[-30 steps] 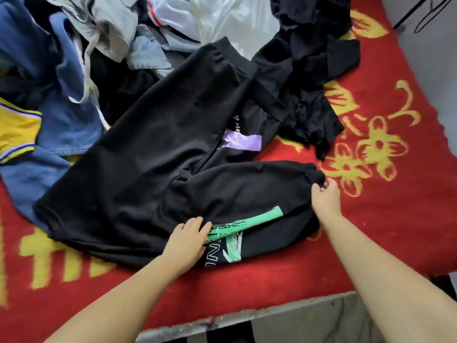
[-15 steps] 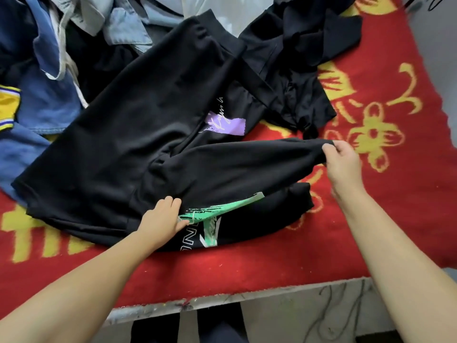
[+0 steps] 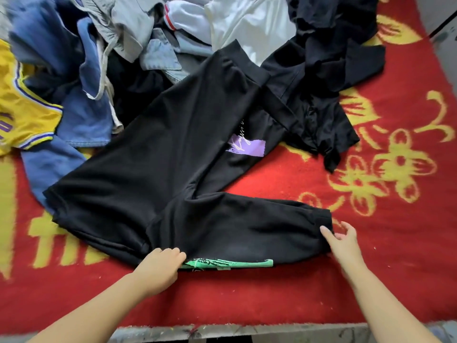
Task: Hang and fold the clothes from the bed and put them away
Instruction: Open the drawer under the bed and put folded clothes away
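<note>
Black sweatpants (image 3: 158,164) lie flat on the red blanket (image 3: 371,243) near the bed's near edge, waistband far-right, legs bent so the lower leg runs right along the near side. Purple patch (image 3: 247,146) with white script shows mid-garment; a green printed strip (image 3: 230,263) peeks out under the near fold. Left hand (image 3: 159,264) rests on the fold just left of the green strip, fingers curled onto the fabric; can't tell if it pinches cloth. Right hand (image 3: 342,240) at the leg cuff, fingers spread and relaxed, touching the cuff edge, not clamped on it. Just right of the waistband: crumpled black garment (image 3: 329,78), touching the sweatpants. Far side: heap with white top (image 3: 247,28), grey garment (image 3: 128,23), blue denim (image 3: 81,115). Far left: yellow jersey (image 3: 22,112) with purple trim. Yellow floral pattern (image 3: 385,169) on the blanket at right.
</note>
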